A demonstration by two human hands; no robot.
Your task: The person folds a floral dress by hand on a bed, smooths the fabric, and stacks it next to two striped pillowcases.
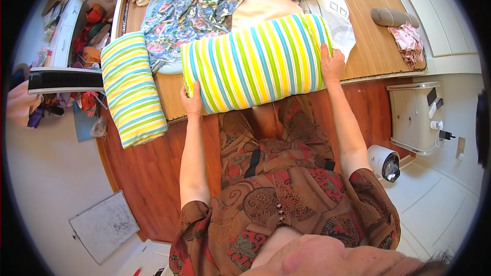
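The rolled striped bundle point(255, 66) lies along the near edge of the wooden platform point(364, 5), its long axis slanting away rightward between left hand point(192, 103) and right hand point(332, 65), each partly curled, clasping its nearer end.

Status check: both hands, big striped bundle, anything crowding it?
Left hand at near-left corner, right hand at right end. Big striped bundle lies crosswise between them. Smaller striped bundle close on its left; floral cloth behind.
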